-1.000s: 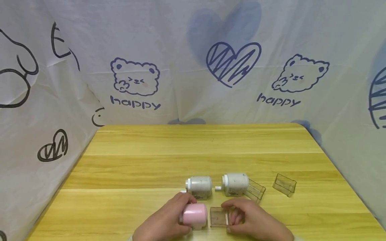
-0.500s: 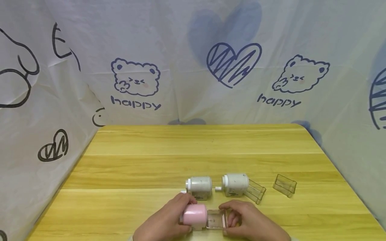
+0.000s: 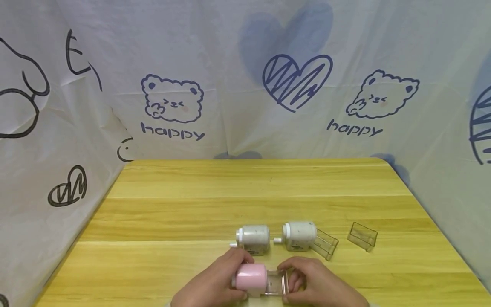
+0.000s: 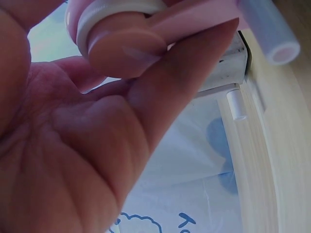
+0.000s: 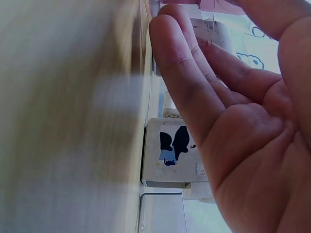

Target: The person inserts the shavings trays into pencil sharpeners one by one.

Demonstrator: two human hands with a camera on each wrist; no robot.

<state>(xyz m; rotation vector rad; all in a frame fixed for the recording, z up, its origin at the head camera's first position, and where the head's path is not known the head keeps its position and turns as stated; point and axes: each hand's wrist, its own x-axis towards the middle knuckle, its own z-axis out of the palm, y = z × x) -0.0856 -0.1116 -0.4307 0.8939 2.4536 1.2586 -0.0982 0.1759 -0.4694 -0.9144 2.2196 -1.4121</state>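
My left hand (image 3: 215,279) grips a pink crank pencil sharpener (image 3: 251,276) low on the table in the head view. Its pink crank arm (image 4: 194,19) and pale handle knob (image 4: 277,39) show beside my fingers in the left wrist view. With thumb and fingers at its outer end, my right hand (image 3: 318,281) holds a clear shavings drawer (image 3: 273,283). The drawer's left end meets the right side of the pink sharpener; how far it reaches inside is hidden. In the right wrist view the drawer is mostly hidden behind my fingers (image 5: 177,58).
Just beyond my hands stand two white crank sharpeners, one at left (image 3: 256,238) and another at right (image 3: 301,235). A clear drawer (image 3: 326,245) lies beside the right one. Another clear drawer (image 3: 362,236) lies farther right on the wooden table (image 3: 192,183).
My right hand has moved the clear drawer left, from a small gap to contact with the pink sharpener. The sharpener and drawer have then shifted slightly toward the near edge, the sharpener also rightward.
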